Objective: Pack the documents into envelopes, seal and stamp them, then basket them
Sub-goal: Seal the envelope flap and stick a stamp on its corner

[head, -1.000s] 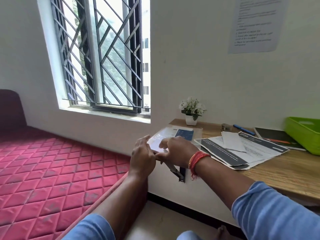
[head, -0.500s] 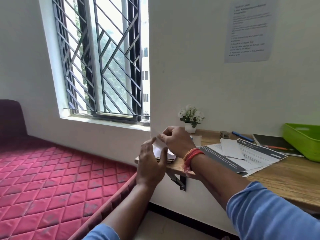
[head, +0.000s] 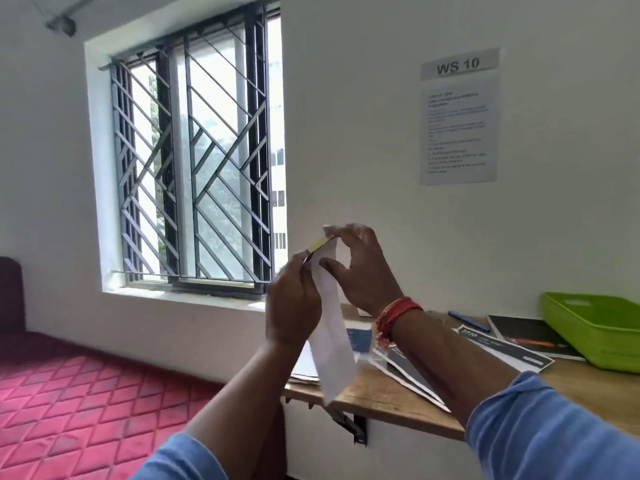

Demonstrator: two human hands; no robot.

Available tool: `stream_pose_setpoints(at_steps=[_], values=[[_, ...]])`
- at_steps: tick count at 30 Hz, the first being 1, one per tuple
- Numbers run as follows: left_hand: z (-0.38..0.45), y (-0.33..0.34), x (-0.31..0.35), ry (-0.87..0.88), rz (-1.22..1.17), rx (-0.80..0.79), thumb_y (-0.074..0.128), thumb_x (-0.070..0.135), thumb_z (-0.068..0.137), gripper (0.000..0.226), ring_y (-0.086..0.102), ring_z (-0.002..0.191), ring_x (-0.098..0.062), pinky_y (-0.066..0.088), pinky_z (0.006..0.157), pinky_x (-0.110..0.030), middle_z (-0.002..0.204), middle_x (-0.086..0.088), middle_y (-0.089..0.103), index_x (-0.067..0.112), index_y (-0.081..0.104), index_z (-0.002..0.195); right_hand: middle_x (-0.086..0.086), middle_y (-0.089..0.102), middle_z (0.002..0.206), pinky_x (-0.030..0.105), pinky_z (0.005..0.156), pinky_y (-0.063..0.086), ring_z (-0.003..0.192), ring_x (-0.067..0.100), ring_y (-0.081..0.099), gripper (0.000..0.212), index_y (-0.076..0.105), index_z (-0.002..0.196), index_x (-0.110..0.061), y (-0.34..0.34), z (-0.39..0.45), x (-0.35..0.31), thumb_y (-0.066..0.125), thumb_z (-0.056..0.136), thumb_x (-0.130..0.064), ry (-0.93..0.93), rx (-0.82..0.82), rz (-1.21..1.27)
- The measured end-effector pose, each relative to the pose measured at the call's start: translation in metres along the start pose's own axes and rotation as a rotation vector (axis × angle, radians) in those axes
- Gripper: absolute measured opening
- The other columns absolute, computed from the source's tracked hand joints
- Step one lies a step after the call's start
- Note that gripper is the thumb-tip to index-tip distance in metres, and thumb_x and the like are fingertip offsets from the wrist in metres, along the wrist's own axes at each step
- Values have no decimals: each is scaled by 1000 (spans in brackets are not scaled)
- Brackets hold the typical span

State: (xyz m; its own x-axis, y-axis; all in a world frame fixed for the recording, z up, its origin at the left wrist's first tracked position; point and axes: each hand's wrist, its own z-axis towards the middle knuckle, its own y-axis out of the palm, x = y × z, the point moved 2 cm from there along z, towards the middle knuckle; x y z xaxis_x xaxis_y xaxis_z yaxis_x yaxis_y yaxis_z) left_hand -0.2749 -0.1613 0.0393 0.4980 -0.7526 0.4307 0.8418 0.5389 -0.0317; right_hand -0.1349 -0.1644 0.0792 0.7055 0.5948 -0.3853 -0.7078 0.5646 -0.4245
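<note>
Hands are raised in front of the wall, above the desk edge. Left hand pinches the upper-left edge of the envelope between thumb and fingers. At 1 o'clock from it, a yellow strip shows at the envelope's top; whether this is the flap adhesive cannot be told. Right hand, at 2 o'clock from the left hand, grips the envelope's top with fingertips, thumb set against the paper face. Envelope hangs roughly upright, clear of the desk, lower end tilted toward 5 o'clock.

Step in hand, by judgement: sealing or flap preparation. Whether a document is already inside cannot be told.

Further right, documents lie spread on the desk; a pen lies beyond them at 12 o'clock. Basket stands at the far right, with nothing visible inside.

Next move calls for a straight flap fold and firm pressure along the edge, best made against the desk. Stamping and basketing remain.
</note>
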Motion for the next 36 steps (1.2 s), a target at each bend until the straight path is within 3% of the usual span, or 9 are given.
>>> stream_pose_setpoints(at_steps=[2, 5, 9, 15, 21, 24, 30, 34, 36], values=[[21, 3, 7, 72, -4, -75, 53, 9, 99, 18, 60, 71, -15, 36, 64, -21, 79, 9, 64, 19, 68, 102, 2, 51, 131, 34, 106, 39, 126, 22, 48, 32, 63, 119, -30, -13, 9, -4, 68, 87, -32, -76, 60, -76], [48, 13, 14, 98, -33, -215, 56, 23, 100, 13, 65, 77, -19, 45, 66, -29, 84, 5, 71, 21, 69, 103, -4, 66, 95, 36, 84, 50, 93, 20, 61, 6, 63, 93, -26, -34, 20, -8, 66, 88, -28, -52, 121, -70], [60, 38, 21, 44, 47, -239, 61, 40, 95, 26, 69, 89, -29, 52, 79, -36, 98, -4, 76, 22, 65, 113, -8, 68, 76, 19, 60, 45, 70, 12, 61, 5, 66, 87, -23, -52, 25, 8, 69, 85, -26, 158, 140, 1], [29, 101, 26, 94, 248, -275, 58, 36, 93, 49, 50, 129, -28, 28, 113, -45, 137, 0, 58, 34, 46, 141, 8, 74, 94, 35, 71, 57, 80, 24, 69, 15, 70, 98, -18, -57, 13, 72, 75, 84, -19, 474, 95, 215], [-33, 169, -1, 178, 229, -593, 42, 55, 98, 60, 15, 154, -18, 3, 124, -47, 163, 5, 30, 40, 29, 154, 16, 72, 101, 36, 66, 60, 78, 24, 69, 35, 65, 118, -11, -66, -26, 150, 73, 85, -4, 819, -48, 503], [-59, 202, -19, 168, 210, -812, 41, 75, 90, 77, 13, 154, -16, 4, 124, -49, 166, 5, 22, 45, 16, 156, 20, 72, 104, 46, 80, 61, 87, 30, 70, 22, 67, 107, -7, -74, -43, 189, 67, 89, 6, 918, -76, 545], [-85, 255, -31, 97, 169, -1130, 59, 80, 78, 101, 23, 151, -22, 16, 122, -51, 163, 4, 31, 38, 15, 159, 18, 74, 102, 38, 70, 61, 86, 29, 72, 23, 71, 109, 0, -83, -64, 255, 73, 87, -7, 1066, -205, 494], [-91, 292, -47, 160, 192, -1250, 52, 97, 61, 108, 34, 146, -22, 25, 118, -54, 160, 8, 36, 49, 21, 152, 20, 74, 105, 56, 86, 58, 96, 38, 72, 64, 71, 101, -2, -90, -60, 312, 87, 47, -33, 1065, -195, 237], [-94, 307, -54, 159, 179, -1297, 51, 102, 54, 114, 32, 147, -21, 26, 119, -53, 163, 10, 30, 52, 19, 152, 18, 74, 105, 54, 88, 58, 98, 37, 71, 76, 73, 101, -6, -85, -61, 362, 83, 35, -43, 1034, -263, 162]])
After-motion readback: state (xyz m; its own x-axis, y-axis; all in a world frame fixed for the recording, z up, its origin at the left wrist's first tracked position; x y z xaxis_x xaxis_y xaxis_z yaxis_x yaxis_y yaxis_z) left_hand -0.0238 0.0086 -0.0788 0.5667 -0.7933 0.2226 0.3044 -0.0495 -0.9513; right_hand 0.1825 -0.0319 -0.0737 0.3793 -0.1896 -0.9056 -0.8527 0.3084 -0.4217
